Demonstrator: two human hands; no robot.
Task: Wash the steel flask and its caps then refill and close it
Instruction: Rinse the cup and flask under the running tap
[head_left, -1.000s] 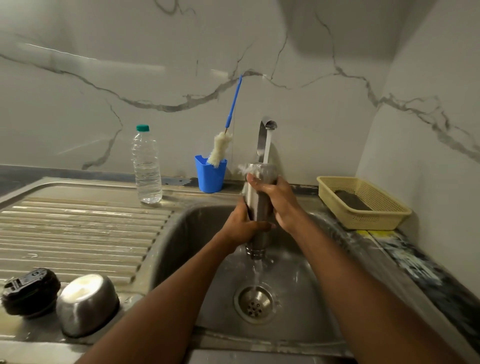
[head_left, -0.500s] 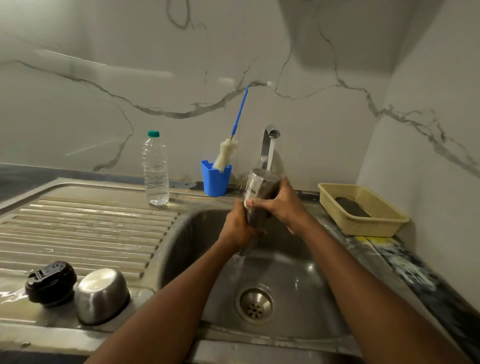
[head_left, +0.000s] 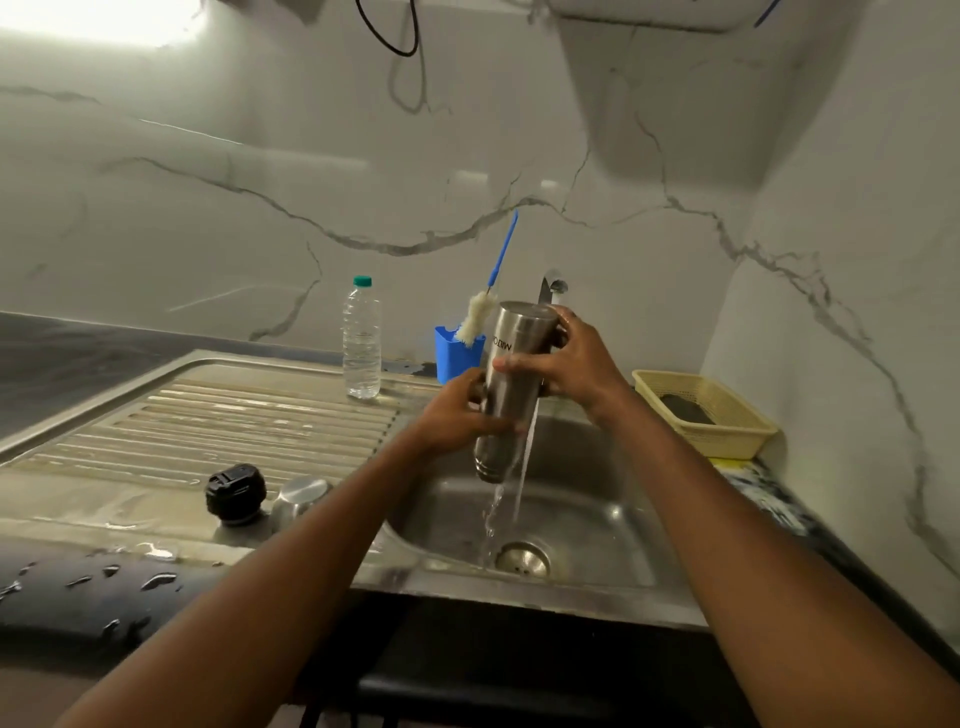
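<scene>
Gripping our upturned cylindrical steel flask (head_left: 506, 384) over the steel sink (head_left: 587, 514), left hand (head_left: 457, 415) low, right hand (head_left: 569, 364) high, water draining out.

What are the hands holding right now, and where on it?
Both hold the steel flask, upside down over the sink: left hand round its middle, right hand round the upper body near its base.

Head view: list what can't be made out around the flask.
- Flask mouth: points down and away, inside unseen.
- Print on flask: upside down, partly under right hand.
- Tap: mostly behind flask.
- Steel cap: partly behind left forearm.
- Dark item in basket: too small to identify.
</scene>
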